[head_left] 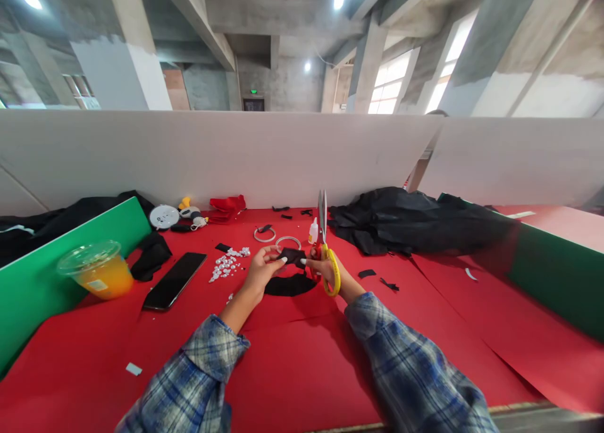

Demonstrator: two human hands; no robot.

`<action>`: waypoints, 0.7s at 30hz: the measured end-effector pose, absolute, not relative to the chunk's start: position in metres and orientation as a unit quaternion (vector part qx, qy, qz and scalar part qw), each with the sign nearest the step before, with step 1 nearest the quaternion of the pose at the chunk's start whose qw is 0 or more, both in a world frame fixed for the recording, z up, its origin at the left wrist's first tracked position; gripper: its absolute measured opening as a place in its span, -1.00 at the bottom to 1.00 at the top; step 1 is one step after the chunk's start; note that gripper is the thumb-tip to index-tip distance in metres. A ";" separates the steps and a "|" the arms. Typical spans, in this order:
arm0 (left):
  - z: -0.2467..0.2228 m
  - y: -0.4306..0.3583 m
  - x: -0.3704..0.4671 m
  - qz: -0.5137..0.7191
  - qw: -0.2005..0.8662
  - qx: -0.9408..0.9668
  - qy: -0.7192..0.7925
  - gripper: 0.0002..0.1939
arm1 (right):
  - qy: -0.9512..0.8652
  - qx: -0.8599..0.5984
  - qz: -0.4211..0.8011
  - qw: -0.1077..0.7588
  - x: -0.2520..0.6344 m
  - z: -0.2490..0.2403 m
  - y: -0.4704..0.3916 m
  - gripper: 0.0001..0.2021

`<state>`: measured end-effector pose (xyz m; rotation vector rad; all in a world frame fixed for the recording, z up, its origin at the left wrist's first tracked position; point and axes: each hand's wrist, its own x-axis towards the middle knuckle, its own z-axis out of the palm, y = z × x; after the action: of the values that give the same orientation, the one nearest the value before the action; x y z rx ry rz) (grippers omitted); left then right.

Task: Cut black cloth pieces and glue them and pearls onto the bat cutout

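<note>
My left hand (pixel 262 269) pinches one end of a small black fabric piece (pixel 291 255) between thumb and fingers. The other end is pinched by my right hand (pixel 325 268), which also carries scissors (pixel 333 275) with red and yellow handles, their blades pointing up and away. Below the held piece, a larger curved black cloth piece (pixel 290 286) lies on the red tabletop (pixel 302 345). Just beyond my hands are a pale ring (pixel 288 238) and a small white glue bottle (pixel 313 231), partly behind the scissors.
White pearl beads (pixel 225 264) lie left of my hands, near a black phone (pixel 175 281) and a cup of orange drink (pixel 98 272). Another ring (pixel 264 234) sits farther back. Black fabric (pixel 406 222) is heaped at right. Green panels (pixel 557 282) flank the table.
</note>
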<state>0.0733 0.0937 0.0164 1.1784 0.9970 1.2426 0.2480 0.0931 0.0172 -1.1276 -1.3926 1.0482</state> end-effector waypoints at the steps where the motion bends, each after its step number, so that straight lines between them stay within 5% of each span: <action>1: 0.018 0.092 0.073 0.509 0.560 0.504 0.417 -0.59 | -0.583 -0.470 0.432 0.503 0.252 0.018 0.091 -0.69; 11: 0.024 0.092 0.066 0.464 0.532 0.577 0.411 -0.58 | -0.648 -0.457 0.444 0.417 0.256 0.032 0.067 -0.82; 21: 0.024 0.093 0.060 0.478 0.475 0.606 0.424 -0.59 | -0.608 -0.483 0.414 0.476 0.258 0.022 0.076 -0.85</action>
<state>0.0600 0.0932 0.0244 1.4804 1.0354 1.1675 0.2584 0.0757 0.0219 -1.1804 -1.4852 1.0122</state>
